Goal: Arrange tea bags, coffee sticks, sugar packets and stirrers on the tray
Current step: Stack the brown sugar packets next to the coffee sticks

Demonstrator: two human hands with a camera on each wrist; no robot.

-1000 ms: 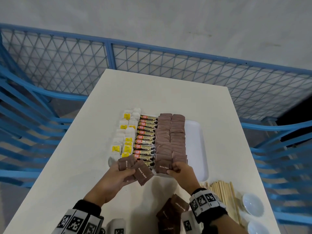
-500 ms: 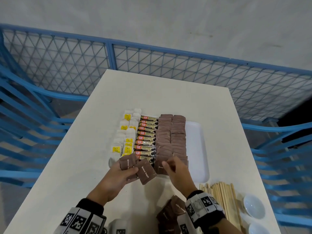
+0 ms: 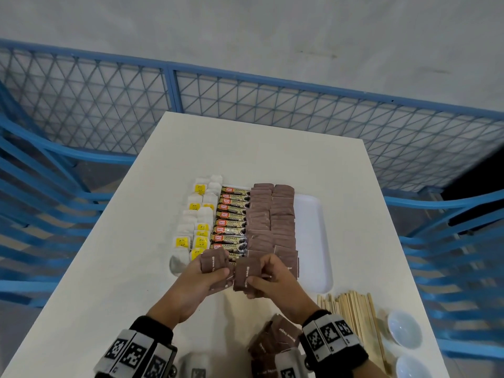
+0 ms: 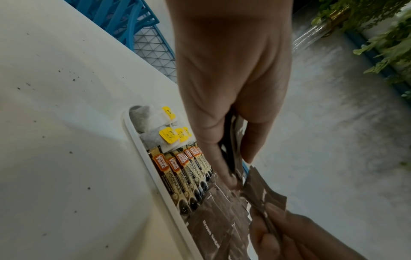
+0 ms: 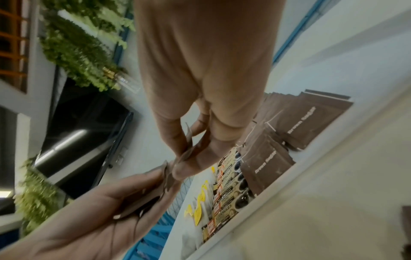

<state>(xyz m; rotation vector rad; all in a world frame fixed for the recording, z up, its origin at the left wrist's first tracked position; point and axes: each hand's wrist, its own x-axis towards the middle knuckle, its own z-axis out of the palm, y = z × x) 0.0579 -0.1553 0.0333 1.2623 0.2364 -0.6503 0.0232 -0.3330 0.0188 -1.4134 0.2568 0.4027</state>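
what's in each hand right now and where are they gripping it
Left hand: a small stack of brown sugar packets, grip round its lower half. Right hand: one brown sugar packet, pinched at its right edge.

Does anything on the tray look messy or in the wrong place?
Mostly it looks neat. The tea bags lie a bit jumbled, some tilted and overlapping, while the coffee sticks and sugar packets sit in straight rows. The stirrers are still off the tray, on the table.
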